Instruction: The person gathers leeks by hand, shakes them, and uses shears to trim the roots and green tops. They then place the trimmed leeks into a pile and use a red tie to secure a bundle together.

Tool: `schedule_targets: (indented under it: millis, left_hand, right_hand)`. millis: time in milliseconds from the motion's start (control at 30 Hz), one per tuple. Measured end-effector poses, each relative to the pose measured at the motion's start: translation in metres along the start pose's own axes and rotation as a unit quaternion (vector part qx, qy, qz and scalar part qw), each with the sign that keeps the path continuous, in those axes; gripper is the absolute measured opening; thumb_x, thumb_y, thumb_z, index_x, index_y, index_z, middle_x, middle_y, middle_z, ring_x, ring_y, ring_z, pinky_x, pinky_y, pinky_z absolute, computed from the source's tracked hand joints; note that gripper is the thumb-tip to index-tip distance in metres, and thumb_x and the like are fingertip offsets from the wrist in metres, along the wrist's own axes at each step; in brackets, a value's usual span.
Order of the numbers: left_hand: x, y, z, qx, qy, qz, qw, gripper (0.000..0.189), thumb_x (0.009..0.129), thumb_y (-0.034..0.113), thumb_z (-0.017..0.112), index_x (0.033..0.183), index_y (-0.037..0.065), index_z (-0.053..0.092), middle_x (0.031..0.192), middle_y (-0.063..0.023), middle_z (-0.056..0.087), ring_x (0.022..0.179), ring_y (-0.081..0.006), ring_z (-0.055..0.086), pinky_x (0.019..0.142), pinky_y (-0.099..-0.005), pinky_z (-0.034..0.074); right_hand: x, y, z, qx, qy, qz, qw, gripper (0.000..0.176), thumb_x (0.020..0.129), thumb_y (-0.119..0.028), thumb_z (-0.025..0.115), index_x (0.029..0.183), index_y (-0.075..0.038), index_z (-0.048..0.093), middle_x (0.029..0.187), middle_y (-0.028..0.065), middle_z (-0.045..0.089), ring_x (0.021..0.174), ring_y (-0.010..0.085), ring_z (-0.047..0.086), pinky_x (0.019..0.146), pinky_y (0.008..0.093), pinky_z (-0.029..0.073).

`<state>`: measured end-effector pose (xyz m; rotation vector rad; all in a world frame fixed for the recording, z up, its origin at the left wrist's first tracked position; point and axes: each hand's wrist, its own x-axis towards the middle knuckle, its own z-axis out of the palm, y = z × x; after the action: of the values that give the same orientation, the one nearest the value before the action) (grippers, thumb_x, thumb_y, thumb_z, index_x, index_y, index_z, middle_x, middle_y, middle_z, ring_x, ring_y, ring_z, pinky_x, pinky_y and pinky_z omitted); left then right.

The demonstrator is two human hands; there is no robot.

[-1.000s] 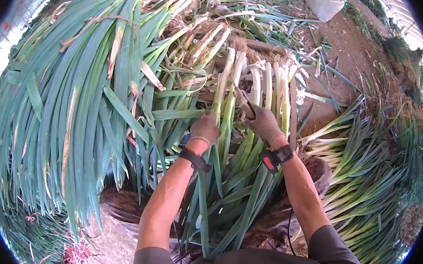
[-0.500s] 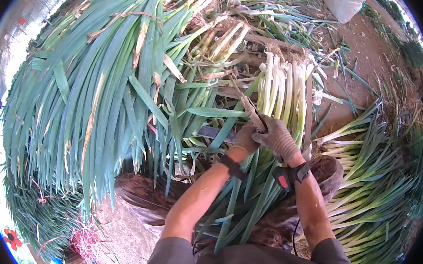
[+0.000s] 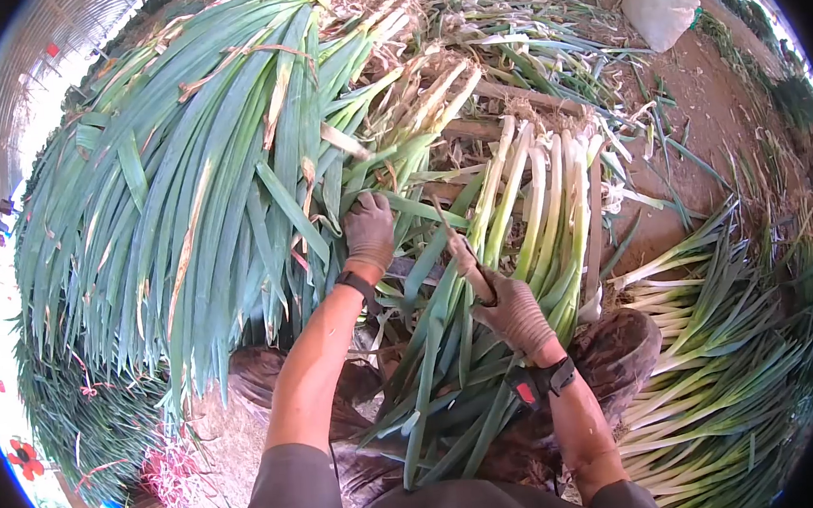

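Note:
My left hand [image 3: 368,228], in a knit work glove, has its fingers curled on a leek at the near edge of the big leek pile [image 3: 191,185]; the fingertips are partly hidden. In my right hand [image 3: 515,317], also gloved, is a narrow knife [image 3: 465,257] with a dirt-coloured surface, pointing up and left. Beside that hand lies a row of peeled leeks [image 3: 540,196], white stalks and roots away from me, green leaves [image 3: 442,347] draped over my lap.
Wooden slats [image 3: 473,129] lie beneath the peeled leeks. To the right, more cleaned leeks [image 3: 711,364] are stacked on the ground. A white sack [image 3: 661,3] stands at the back right. Leaf scraps [image 3: 543,47] cover the soil behind. Pink ties [image 3: 171,473] lie at the lower left.
My left hand has left my right hand and moved up-left to the leek pile. My right hand, still with the knife, has shifted slightly down and left. The peeled leeks are spread more apart.

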<state>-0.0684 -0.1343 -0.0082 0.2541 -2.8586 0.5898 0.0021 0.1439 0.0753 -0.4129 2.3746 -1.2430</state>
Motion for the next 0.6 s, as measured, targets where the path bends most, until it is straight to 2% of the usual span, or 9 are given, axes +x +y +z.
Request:
schedule_targets:
  millis: [100,200,233,300,367,400,467,567,600]
  left_hand:
    - [0.017,0.0,-0.012,-0.003,-0.011,0.017,1.0,0.026,0.087,0.017,0.062,0.108,0.006,0.052,0.101,-0.0123,0.058,0.073,-0.0221,0.07,0.059,-0.0327,0.057]
    - [0.016,0.011,-0.031,-0.127,-0.054,-0.005,0.99,0.028,0.087,0.013,0.063,0.109,0.004,0.048,0.103,-0.0162,0.059,0.077,-0.0265,0.072,0.064,-0.0364,0.059]
    - [0.008,0.017,-0.059,-0.194,-0.105,0.002,0.975,0.041,0.085,0.005,0.063,0.12,0.0,0.044,0.108,-0.0225,0.058,0.08,-0.0336,0.071,0.065,-0.0405,0.06]
    - [-0.026,0.043,-0.05,-0.311,-0.043,-0.003,0.95,0.064,0.078,0.001,0.064,0.135,0.002,0.035,0.113,-0.0267,0.055,0.076,-0.0442,0.067,0.063,-0.0456,0.058]
    - [-0.059,0.068,-0.067,-0.362,-0.128,-0.036,0.923,0.083,0.076,0.001,0.064,0.148,0.003,0.022,0.123,-0.0304,0.052,0.087,-0.0475,0.065,0.073,-0.0508,0.057]
    - [-0.082,0.073,-0.067,-0.384,-0.106,-0.033,0.917,0.086,0.076,0.002,0.064,0.15,0.003,0.02,0.126,-0.0303,0.051,0.091,-0.0465,0.065,0.076,-0.0506,0.056]
    - [-0.122,0.08,-0.067,-0.427,-0.063,-0.029,0.902,0.093,0.076,0.004,0.066,0.153,0.004,0.015,0.132,-0.0302,0.049,0.097,-0.0446,0.064,0.082,-0.0501,0.055]
    - [-0.145,0.058,-0.071,-0.469,-0.127,-0.078,0.87,0.094,0.076,0.007,0.068,0.154,0.003,0.016,0.131,-0.0287,0.051,0.102,-0.0431,0.062,0.085,-0.0477,0.054]
    - [-0.146,0.049,-0.069,-0.493,-0.101,-0.08,0.861,0.094,0.076,0.008,0.069,0.154,0.002,0.017,0.13,-0.0281,0.052,0.102,-0.0431,0.062,0.086,-0.0469,0.053]
  right_hand:
    - [-0.009,0.01,-0.014,0.014,0.037,-0.025,0.999,0.06,0.072,-0.013,0.074,0.127,0.003,0.056,0.091,0.027,0.066,0.085,0.0388,0.068,0.079,0.0415,0.053]
    - [-0.016,0.01,-0.024,0.031,0.058,0.017,0.998,0.063,0.072,-0.01,0.074,0.131,0.003,0.054,0.092,0.0254,0.066,0.085,0.0326,0.068,0.082,0.0377,0.053]
    - [-0.017,0.013,-0.025,0.026,0.063,0.015,0.998,0.064,0.072,-0.009,0.074,0.131,0.003,0.054,0.091,0.0248,0.066,0.084,0.0313,0.068,0.082,0.0371,0.053]
    - [-0.02,0.007,-0.023,0.035,0.05,0.007,0.998,0.065,0.072,-0.009,0.074,0.133,0.003,0.053,0.087,0.0228,0.065,0.077,0.0283,0.064,0.079,0.0355,0.052]
    - [-0.025,-0.002,-0.02,0.049,0.047,0.002,0.998,0.063,0.073,-0.009,0.074,0.132,0.003,0.054,0.086,0.0223,0.064,0.075,0.0279,0.063,0.077,0.0354,0.052]
    - [-0.028,-0.005,-0.02,0.055,0.045,0.0,0.997,0.062,0.073,-0.009,0.074,0.131,0.003,0.054,0.085,0.0221,0.063,0.074,0.0277,0.062,0.077,0.0353,0.052]
    - [-0.033,-0.004,-0.022,0.05,0.062,0.029,0.996,0.06,0.074,-0.01,0.073,0.13,0.003,0.054,0.088,0.0257,0.064,0.079,0.0354,0.066,0.077,0.0388,0.053]
    - [-0.04,0.015,-0.016,-0.002,0.052,0.019,0.998,0.062,0.075,-0.012,0.073,0.131,0.001,0.051,0.09,0.0286,0.065,0.087,0.0437,0.065,0.076,0.044,0.052]
    - [-0.046,0.011,-0.015,-0.01,0.045,0.034,0.998,0.062,0.074,-0.012,0.072,0.131,0.001,0.052,0.089,0.0282,0.065,0.086,0.0436,0.065,0.076,0.0441,0.052]
